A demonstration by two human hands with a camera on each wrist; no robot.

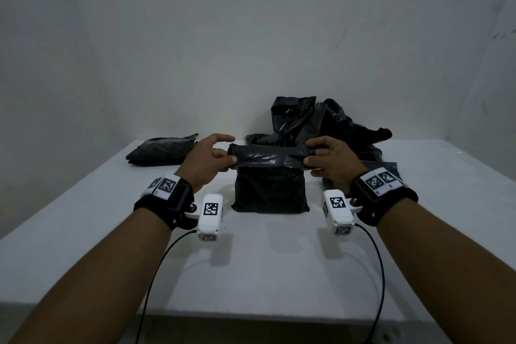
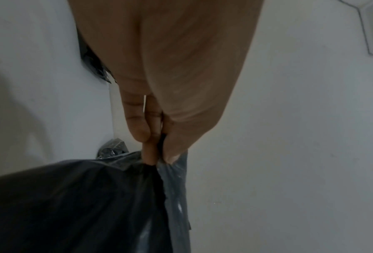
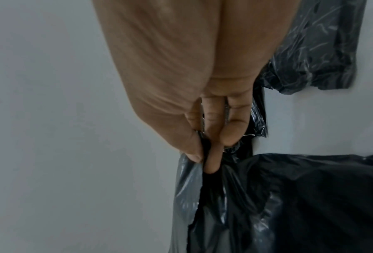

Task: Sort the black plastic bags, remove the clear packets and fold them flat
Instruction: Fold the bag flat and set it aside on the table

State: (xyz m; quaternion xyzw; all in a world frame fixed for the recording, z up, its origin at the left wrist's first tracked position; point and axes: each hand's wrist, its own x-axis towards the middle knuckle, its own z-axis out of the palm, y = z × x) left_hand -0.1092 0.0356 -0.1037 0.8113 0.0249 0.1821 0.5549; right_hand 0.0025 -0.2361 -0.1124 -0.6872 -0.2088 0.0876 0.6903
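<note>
A black plastic bag [image 1: 269, 187] hangs over the middle of the white table [image 1: 83, 218], held up by its folded top edge. My left hand [image 1: 223, 155] pinches the left corner of that edge between thumb and fingers, and the left wrist view shows the pinch [image 2: 157, 159] on the bag [image 2: 83, 205]. My right hand [image 1: 314, 159] pinches the right corner; the right wrist view shows the thumb and fingers [image 3: 203, 159] closed on the bag [image 3: 289, 196]. No clear packet shows.
A flat pile of folded black bags [image 1: 160, 149] lies at the table's back left. A loose heap of crumpled black bags [image 1: 321, 123] stands behind the held one, against the grey wall. Another black bag [image 3: 317, 51] lies by my right hand.
</note>
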